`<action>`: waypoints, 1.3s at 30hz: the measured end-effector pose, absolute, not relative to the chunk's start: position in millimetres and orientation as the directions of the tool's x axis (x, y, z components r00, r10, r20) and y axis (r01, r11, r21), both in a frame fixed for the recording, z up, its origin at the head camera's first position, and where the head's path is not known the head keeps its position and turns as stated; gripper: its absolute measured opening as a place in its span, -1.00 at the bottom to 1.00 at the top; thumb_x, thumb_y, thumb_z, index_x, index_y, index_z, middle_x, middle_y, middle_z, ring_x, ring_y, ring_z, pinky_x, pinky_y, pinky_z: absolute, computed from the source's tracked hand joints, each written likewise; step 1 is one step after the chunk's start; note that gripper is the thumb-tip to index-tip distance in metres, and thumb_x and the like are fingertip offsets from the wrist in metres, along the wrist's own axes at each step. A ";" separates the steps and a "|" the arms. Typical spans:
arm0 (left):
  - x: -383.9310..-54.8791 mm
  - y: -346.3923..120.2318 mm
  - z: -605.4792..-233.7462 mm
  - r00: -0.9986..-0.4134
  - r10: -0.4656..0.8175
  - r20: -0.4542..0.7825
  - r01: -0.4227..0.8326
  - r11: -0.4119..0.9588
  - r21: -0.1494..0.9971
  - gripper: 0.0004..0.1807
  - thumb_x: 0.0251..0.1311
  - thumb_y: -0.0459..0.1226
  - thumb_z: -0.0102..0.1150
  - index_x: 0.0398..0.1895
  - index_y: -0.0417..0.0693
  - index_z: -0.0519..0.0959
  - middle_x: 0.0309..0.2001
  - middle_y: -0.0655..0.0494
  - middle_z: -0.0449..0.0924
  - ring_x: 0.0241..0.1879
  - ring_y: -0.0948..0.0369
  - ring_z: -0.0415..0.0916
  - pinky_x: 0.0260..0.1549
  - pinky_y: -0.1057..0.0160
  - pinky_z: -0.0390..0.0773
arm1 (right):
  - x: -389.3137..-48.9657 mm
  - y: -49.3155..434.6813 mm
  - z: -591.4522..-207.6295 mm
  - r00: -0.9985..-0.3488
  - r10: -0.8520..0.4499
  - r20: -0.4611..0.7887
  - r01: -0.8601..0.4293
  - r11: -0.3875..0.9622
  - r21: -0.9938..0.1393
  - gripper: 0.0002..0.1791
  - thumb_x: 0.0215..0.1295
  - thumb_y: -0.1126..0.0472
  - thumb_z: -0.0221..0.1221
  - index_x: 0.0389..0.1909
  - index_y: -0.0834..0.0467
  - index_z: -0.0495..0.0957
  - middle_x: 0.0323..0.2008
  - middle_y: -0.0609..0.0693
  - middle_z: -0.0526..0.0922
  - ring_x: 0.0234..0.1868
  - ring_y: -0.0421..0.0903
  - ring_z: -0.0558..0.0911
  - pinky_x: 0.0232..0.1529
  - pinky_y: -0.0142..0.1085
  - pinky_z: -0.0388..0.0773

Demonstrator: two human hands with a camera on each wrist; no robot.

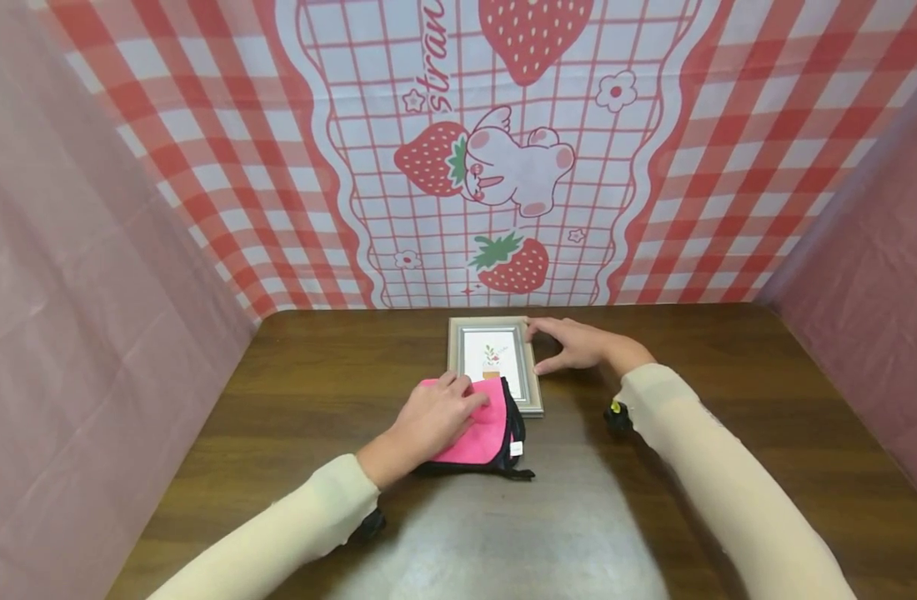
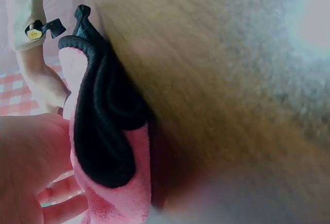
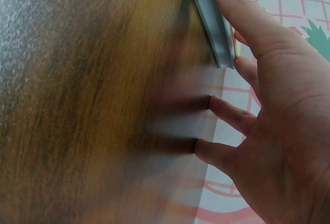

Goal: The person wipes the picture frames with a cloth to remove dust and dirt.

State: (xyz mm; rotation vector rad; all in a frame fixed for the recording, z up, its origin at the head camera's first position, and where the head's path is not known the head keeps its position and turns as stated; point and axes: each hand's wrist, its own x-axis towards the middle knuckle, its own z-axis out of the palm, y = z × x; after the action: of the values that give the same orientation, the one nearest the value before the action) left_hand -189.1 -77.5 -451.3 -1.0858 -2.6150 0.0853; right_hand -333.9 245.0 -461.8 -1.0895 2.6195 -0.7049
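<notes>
A picture frame (image 1: 533,392) with a pale border and a plant picture lies on the wooden table. My right hand (image 1: 574,343) holds its right side, thumb nearer me and index finger farther up; in the right wrist view the thumb (image 3: 242,7) lies on the frame's edge (image 3: 209,15), and two other fingertips touch the table. A folded pink cloth (image 1: 481,437) with black edging and a white tag covers the frame's lower left part. My left hand (image 1: 438,415) grips the cloth from above with bent fingers. In the left wrist view the cloth's fold (image 2: 116,193) bulges beside the palm.
The brown wooden table (image 1: 316,392) extends around both hands. Behind it hangs a red-and-white checked cloth (image 1: 233,150) with strawberry prints. Pink sheets (image 1: 83,275) hang at both sides. A dark wrist device (image 1: 618,418) sits under the right cuff.
</notes>
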 end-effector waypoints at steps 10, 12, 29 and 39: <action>-188.4 -72.9 -455.5 -0.650 0.693 0.311 0.680 0.713 -0.168 -0.77 0.40 -0.14 0.55 0.07 0.25 0.81 -0.13 0.14 0.81 -0.16 0.18 0.66 -0.44 0.30 0.65 | -320.6 233.9 -445.6 -0.753 -0.649 -0.113 -0.519 0.690 -0.505 -0.34 0.46 -0.07 0.50 0.40 0.15 0.52 0.75 0.39 0.27 0.73 0.44 0.30 0.72 0.42 0.21; -189.0 -69.7 -456.0 -0.658 0.688 0.306 0.674 0.720 -0.168 -0.77 0.41 -0.15 0.54 0.08 0.26 0.81 -0.11 0.14 0.81 -0.15 0.18 0.66 -0.45 0.30 0.65 | -319.8 233.4 -444.2 -0.756 -0.643 -0.119 -0.513 0.696 -0.503 -0.35 0.47 -0.06 0.50 0.40 0.14 0.52 0.75 0.38 0.27 0.74 0.44 0.29 0.72 0.42 0.21; -189.5 -18.2 -456.5 -0.635 0.723 0.272 0.681 0.690 -0.243 -0.78 0.49 -0.17 0.44 0.11 0.30 0.81 -0.02 0.15 0.83 -0.04 0.18 0.73 -0.50 0.29 0.70 | -348.2 252.9 -483.9 -0.715 -0.698 -0.029 -0.594 0.629 -0.502 -0.26 0.44 -0.34 0.44 0.41 0.01 0.53 0.72 0.28 0.36 0.66 0.36 0.40 0.66 0.36 0.33; -189.6 -6.1 -457.3 -0.644 0.719 0.261 0.679 0.695 -0.236 -0.78 0.51 -0.19 0.40 0.11 0.33 0.81 0.00 0.17 0.84 -0.08 0.18 0.72 -0.47 0.29 0.70 | -358.7 257.0 -498.4 -0.702 -0.712 0.023 -0.632 0.607 -0.482 -0.34 0.43 -0.34 0.45 0.35 -0.07 0.55 0.71 0.21 0.40 0.67 0.27 0.43 0.66 0.24 0.40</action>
State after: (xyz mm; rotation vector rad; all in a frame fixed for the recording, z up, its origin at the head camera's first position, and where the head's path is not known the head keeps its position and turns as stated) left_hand -189.6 -6.1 -457.3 -1.0979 -2.5720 0.1652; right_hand -358.7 257.0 -498.4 -1.1220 2.6596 -0.6976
